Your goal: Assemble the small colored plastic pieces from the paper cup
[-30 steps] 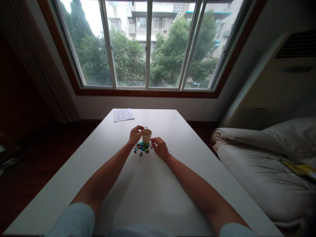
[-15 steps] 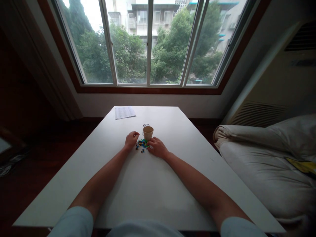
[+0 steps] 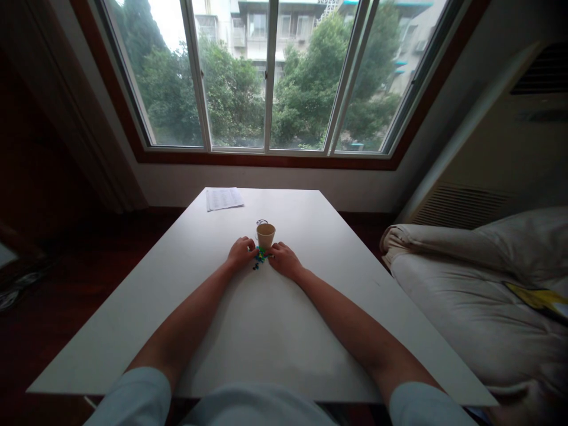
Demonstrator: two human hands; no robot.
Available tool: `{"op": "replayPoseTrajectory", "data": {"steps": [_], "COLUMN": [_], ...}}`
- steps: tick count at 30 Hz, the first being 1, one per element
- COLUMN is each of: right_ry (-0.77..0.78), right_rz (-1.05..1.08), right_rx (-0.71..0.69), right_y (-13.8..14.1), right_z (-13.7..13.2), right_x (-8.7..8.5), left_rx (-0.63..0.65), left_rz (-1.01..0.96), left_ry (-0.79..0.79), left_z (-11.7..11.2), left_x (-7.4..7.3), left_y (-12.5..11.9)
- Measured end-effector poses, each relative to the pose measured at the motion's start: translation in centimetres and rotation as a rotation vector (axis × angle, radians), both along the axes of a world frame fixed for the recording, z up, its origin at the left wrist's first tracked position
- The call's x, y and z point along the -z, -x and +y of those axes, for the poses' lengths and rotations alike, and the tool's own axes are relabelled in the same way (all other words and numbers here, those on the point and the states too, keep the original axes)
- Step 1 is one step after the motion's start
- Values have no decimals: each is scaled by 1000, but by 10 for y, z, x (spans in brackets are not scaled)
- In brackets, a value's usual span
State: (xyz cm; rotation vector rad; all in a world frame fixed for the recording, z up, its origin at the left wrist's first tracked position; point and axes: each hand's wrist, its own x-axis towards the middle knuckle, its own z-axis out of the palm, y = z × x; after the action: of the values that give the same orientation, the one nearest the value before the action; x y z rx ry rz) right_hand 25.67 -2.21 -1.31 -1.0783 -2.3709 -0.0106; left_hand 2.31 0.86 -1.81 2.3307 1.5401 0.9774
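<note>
A tan paper cup stands upright in the middle of the white table. Just in front of it lies a loose pile of small blue, green and yellow pieces, too small to name. My left hand rests at the pile's left edge, fingers curled and tips against the pieces. From the other side, my right hand reaches to the pile's right edge close by the cup's base, its fingers bent together. Whatever either hand pinches is hidden by the fingers.
Behind the cup lies a thin dark looped object. Printed paper sheets lie at the table's far left corner. To the right is a cushioned seat with a pale cover. A window fills the wall ahead.
My left hand has moved right, onto the pile's left edge, and the pieces there look closer together. My right hand has shifted slightly to the right. The cup stays standing.
</note>
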Motion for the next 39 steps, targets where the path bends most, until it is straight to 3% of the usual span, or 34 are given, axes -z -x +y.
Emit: {"op": "replayPoseTrajectory", "data": {"steps": [7, 16, 39], "right_ry": [-41, -38, -36], "right_rz": [-23, -12, -2], "right_rx": [-96, -90, -122], "right_y": [1, 3, 2], "right_z": [-2, -2, -3], "right_x": [-1, -2, -4], "left_rx": [110, 174, 138], "left_rz": [65, 48, 53], "left_ry": [27, 8, 30], "left_z": [-1, 2, 4], "left_x": [-3, -1, 2], "left_y": [6, 14, 14]}}
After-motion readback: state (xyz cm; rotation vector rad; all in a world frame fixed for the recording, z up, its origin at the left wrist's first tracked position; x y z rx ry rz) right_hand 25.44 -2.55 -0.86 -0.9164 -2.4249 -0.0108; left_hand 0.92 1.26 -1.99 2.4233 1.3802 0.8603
